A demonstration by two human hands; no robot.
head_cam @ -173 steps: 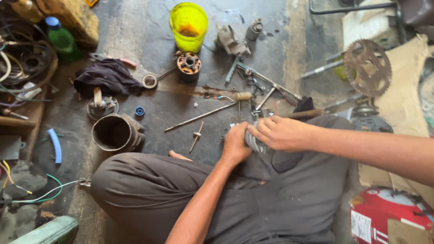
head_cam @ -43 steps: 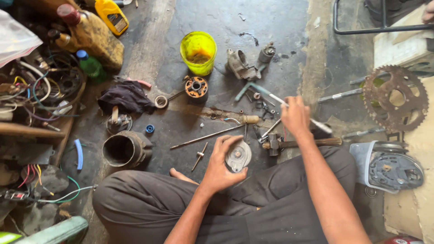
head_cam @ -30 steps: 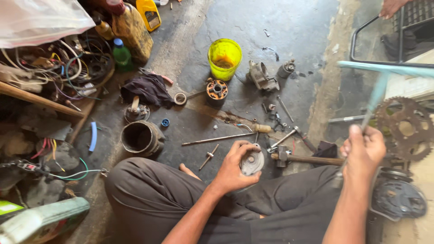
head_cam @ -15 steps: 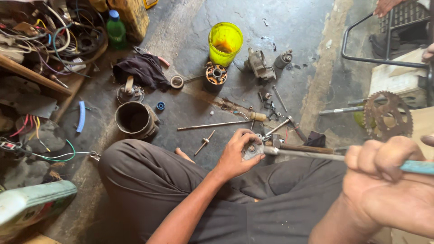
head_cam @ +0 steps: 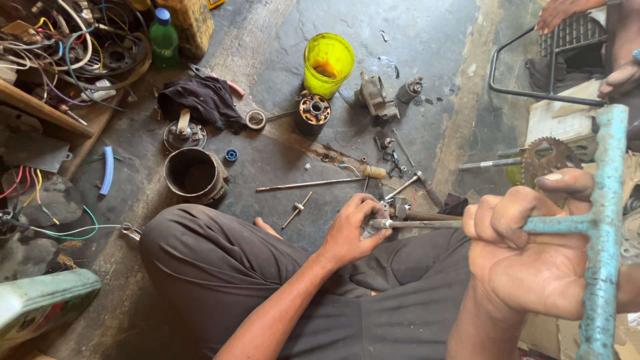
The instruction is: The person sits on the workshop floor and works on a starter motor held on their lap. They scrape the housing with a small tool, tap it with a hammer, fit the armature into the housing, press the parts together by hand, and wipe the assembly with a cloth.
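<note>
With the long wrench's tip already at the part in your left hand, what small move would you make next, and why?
Probably turn the pale blue T-handled wrench with the right hand: its shaft tip meets the small round metal part, which the left hand grips.

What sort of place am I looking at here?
Likely a small motor repair workshop, worked on the floor: a toothed sprocket, a stripped motor part and tangled wires lie on stained concrete.

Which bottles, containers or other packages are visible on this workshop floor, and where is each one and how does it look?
Green plastic bottle: top left, upright, blue cap.
Yellow canister: right of that bottle, boxy, mostly cut off by the frame.
Yellow plastic cup: top centre, open, translucent, orange residue inside.
No screens or signs are visible.
</note>
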